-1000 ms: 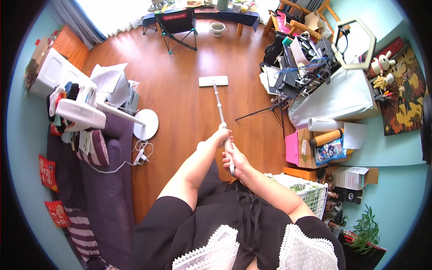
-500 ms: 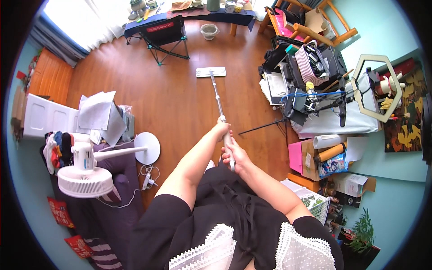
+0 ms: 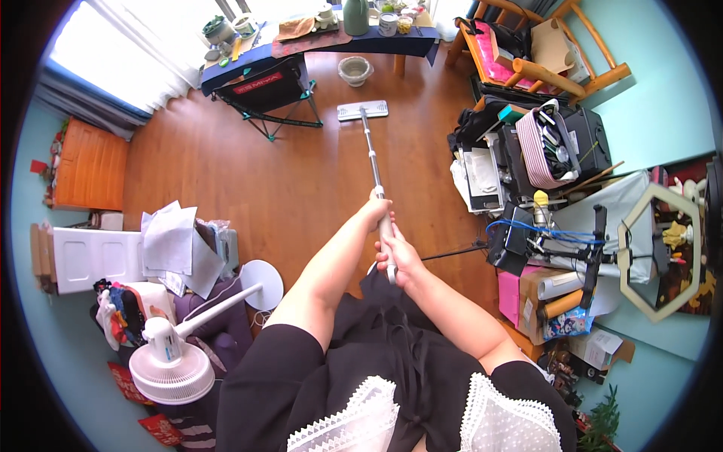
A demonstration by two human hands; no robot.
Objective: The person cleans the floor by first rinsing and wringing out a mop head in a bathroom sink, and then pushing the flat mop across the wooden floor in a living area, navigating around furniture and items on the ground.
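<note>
A flat mop [image 3: 375, 167] with a grey and white pole runs away from me across the wooden floor. Its white rectangular head [image 3: 362, 111] lies on the boards, a little short of a small waste bin [image 3: 355, 71]. My left hand [image 3: 376, 212] is wrapped round the upper pole. Nearer to my body, my right hand [image 3: 401, 261] grips the handle close to its end. Both arms reach forward, and the pole slants slightly left toward the mop head.
A black folding chair [image 3: 265, 96] stands by a cloth-covered table [image 3: 324, 47] ahead. On the left are a white fan [image 3: 172, 361] and stacked papers [image 3: 169, 239]. To the right stand a striped basket [image 3: 547, 147], a tripod leg [image 3: 456, 251] and boxes [image 3: 538, 301].
I have moved forward, and the table, chair and bin appear closer. The mop head has moved ahead over the floor toward the bin. Both hands keep their hold on the pole.
</note>
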